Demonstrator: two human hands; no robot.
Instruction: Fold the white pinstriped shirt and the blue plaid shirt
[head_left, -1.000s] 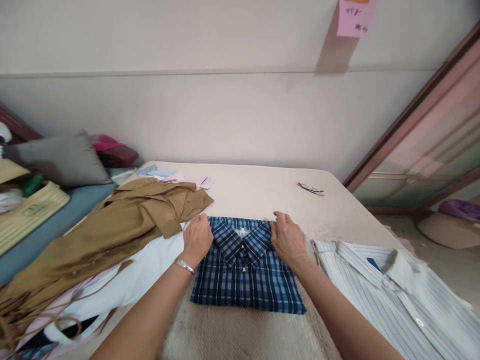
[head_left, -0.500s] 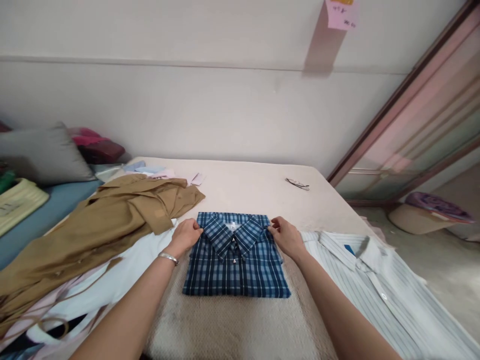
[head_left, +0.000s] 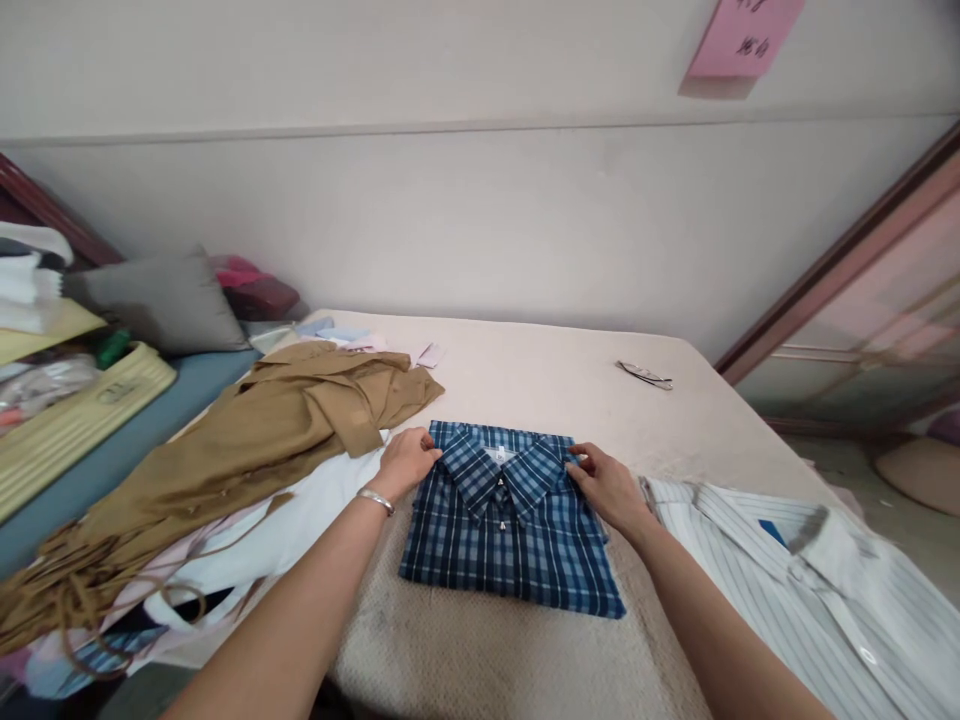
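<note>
A blue plaid shirt (head_left: 510, 560), folded into a neat rectangle with its collar facing up, lies on the covered table (head_left: 540, 390). My left hand (head_left: 407, 460), with a silver bangle at the wrist, pinches the shirt's upper left edge beside the collar. On the opposite side my right hand (head_left: 606, 484) grips the upper right edge between thumb and fingers. To the right of that hand lies a white striped shirt (head_left: 750, 570), spread out with its collar up. Brown garments (head_left: 300, 400) and white cloth (head_left: 300, 530) are heaped to the left.
Eyeglasses (head_left: 643, 376) rest near the back right of the table. Against the wall at left stand a grey cushion (head_left: 169, 305) and a yellow basket (head_left: 120, 400). A pink note (head_left: 742, 40) hangs on the wall. A sliding door (head_left: 892, 310) is at right.
The view has swung to the left, so everything appears shifted right and more of the basket shows. Both hands keep their hold at the plaid shirt's upper edges.
</note>
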